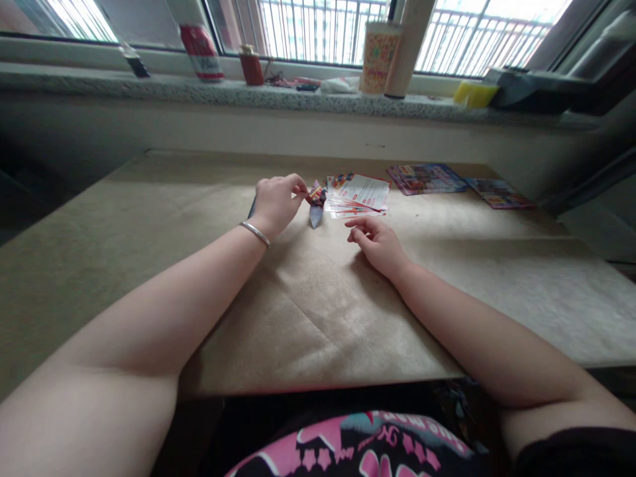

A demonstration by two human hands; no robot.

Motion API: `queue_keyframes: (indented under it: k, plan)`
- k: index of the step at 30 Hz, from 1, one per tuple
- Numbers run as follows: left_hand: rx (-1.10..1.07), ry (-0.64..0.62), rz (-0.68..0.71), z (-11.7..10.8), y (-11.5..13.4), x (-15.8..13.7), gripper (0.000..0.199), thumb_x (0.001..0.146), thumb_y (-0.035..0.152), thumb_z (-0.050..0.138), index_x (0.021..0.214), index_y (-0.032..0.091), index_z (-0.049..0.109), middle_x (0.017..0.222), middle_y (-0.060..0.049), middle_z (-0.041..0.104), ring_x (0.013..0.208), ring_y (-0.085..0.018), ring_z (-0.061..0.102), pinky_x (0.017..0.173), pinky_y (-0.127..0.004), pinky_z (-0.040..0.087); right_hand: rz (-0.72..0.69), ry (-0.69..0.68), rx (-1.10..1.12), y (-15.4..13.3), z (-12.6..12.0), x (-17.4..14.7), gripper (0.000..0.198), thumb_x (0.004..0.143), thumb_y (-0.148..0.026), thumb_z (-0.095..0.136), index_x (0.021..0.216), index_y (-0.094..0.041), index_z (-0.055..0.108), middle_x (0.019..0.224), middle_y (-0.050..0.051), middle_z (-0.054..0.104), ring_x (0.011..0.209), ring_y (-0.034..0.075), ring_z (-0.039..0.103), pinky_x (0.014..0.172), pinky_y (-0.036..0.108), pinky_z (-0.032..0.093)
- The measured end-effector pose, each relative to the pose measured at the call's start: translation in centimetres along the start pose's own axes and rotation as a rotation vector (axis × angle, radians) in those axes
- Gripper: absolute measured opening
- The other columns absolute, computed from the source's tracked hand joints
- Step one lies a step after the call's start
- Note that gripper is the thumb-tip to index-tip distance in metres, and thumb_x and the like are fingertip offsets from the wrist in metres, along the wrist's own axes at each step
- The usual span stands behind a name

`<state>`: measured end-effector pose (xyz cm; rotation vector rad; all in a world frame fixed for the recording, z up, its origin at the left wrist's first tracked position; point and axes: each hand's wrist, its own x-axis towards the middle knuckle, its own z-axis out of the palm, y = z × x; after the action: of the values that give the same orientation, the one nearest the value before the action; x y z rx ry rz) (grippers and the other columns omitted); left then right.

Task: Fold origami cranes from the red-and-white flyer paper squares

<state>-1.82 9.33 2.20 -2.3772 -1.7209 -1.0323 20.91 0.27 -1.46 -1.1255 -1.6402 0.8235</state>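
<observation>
My left hand (279, 205), with a silver bangle at the wrist, pinches the edge of a small colourful piece of printed paper (316, 194). The piece looks bent, and a pale pointed end sticks out towards me. Just right of it lies a fanned stack of white printed cards (358, 193) with red marks. My right hand (377, 244) rests on the table in front of these cards, fingers loosely bent and apart, holding nothing. A dark blue edge (252, 207) shows behind my left wrist; the rest of that thing is hidden.
Colourful printed packs or cards (427, 178) lie at the back right of the beige-covered table (308, 318), with another (501, 193) farther right. On the windowsill stand a red can (201, 53), a red bottle (252, 66), a patterned cup (378, 58) and a yellow block (474, 94).
</observation>
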Motion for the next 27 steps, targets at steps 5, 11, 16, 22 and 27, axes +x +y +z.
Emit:
queue_keyframes:
  k: [5, 11, 16, 22, 27]
  plan:
    - [-0.018, -0.013, -0.125, 1.1, -0.8, 2.8, 0.008, 0.081, 0.027, 0.061, 0.080, 0.025, 0.069, 0.081, -0.003, 0.071, 0.087, -0.026, 0.061, 0.097, -0.046, 0.029, 0.015, 0.002, 0.028, 0.3, 0.0, 0.2, 0.016, 0.084, -0.029, 0.055, 0.095, -0.022, 0.065, 0.073, 0.000, 0.068, 0.073, 0.015, 0.065, 0.067, 0.029, 0.048]
    - [-0.070, -0.034, -0.194, 1.7, -1.4, 3.7, 0.008, 0.080, 0.029, 0.063, 0.079, 0.025, 0.069, 0.079, -0.003, 0.070, 0.088, -0.027, 0.062, 0.096, -0.047, 0.030, 0.040, -0.004, 0.050, 0.4, 0.0, 0.2, 0.017, 0.083, -0.030, 0.055, 0.095, -0.022, 0.065, 0.073, -0.001, 0.068, 0.072, 0.014, 0.066, 0.066, 0.029, 0.047]
    - [-0.064, -0.015, -0.156, 2.1, -1.8, 3.2, 0.016, 0.079, 0.027, 0.064, 0.095, 0.025, 0.067, 0.091, -0.004, 0.073, 0.095, -0.029, 0.062, 0.098, -0.049, 0.030, 0.046, -0.009, 0.058, 0.3, 0.1, 0.3, 0.018, 0.082, -0.029, 0.055, 0.096, -0.021, 0.065, 0.073, -0.001, 0.068, 0.072, 0.014, 0.066, 0.066, 0.028, 0.046]
    - [-0.017, 0.082, -0.074, 0.7, -0.3, 1.2, 0.035, 0.078, 0.025, 0.065, 0.112, 0.023, 0.059, 0.114, -0.010, 0.064, 0.108, -0.031, 0.055, 0.099, -0.046, 0.035, 0.041, -0.016, 0.050, 0.2, 0.0, 0.3, 0.017, 0.083, -0.029, 0.055, 0.095, -0.021, 0.065, 0.073, 0.000, 0.068, 0.072, 0.014, 0.066, 0.067, 0.029, 0.047]
    - [0.046, -0.046, 0.001, -1.6, 2.5, -2.9, 0.021, 0.081, 0.025, 0.060, 0.100, 0.020, 0.059, 0.105, -0.010, 0.060, 0.106, -0.031, 0.053, 0.097, -0.044, 0.039, 0.034, -0.003, 0.036, 0.4, 0.0, 0.3, 0.017, 0.083, -0.029, 0.056, 0.094, -0.021, 0.066, 0.073, 0.000, 0.069, 0.073, 0.015, 0.066, 0.068, 0.030, 0.048]
